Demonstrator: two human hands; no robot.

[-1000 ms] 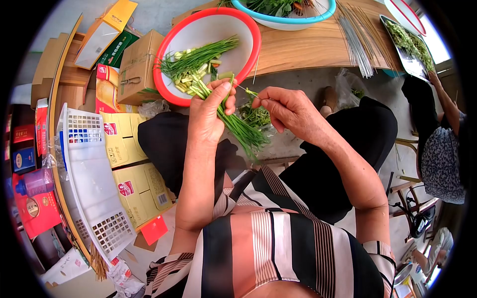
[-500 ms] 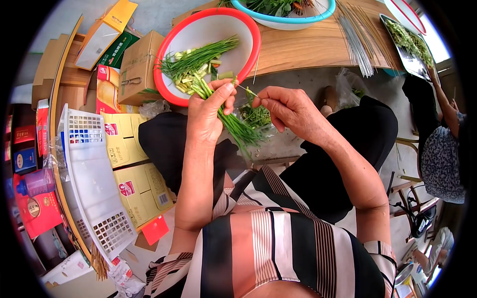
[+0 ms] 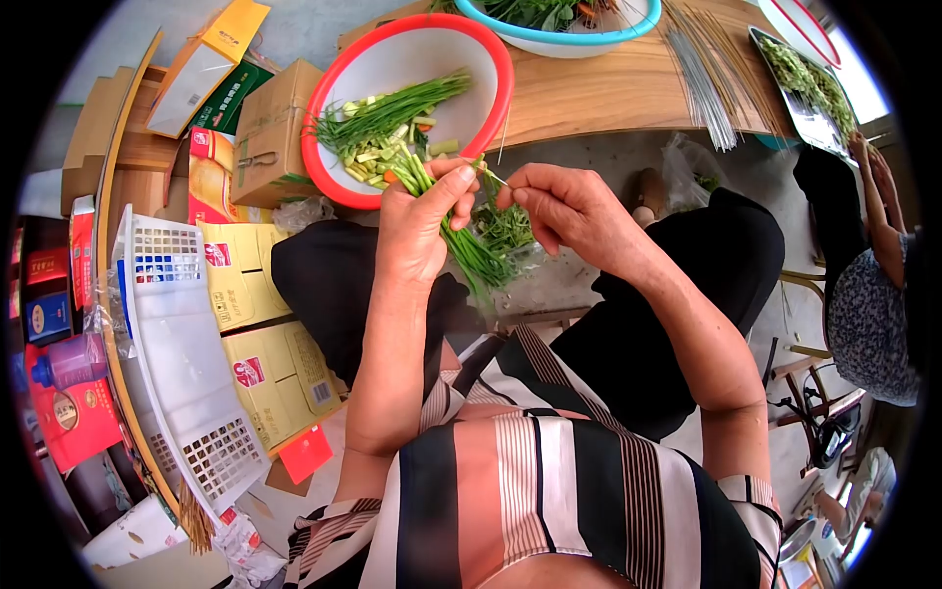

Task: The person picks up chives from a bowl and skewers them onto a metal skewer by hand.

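My left hand is closed around a bunch of green chives, their pale cut ends toward the bowl and their leafy ends hanging toward my lap. At its fingertips a small green piece meets the tip of a thin skewer. Pinched between thumb and forefinger, the skewer's other end sits in my right hand. Just beyond my left hand stands a white bowl with a red rim, holding more chives and chopped pale-green pieces.
On the wooden table are a blue-rimmed bowl, loose skewers and a metal tray of skewered greens. Cartons and a white plastic basket line my left. Another person is at the right.
Both hands stay close together, with the left shifting slightly. The small green piece has moved a little at the skewer tip. The other person's hands have moved near the tray.
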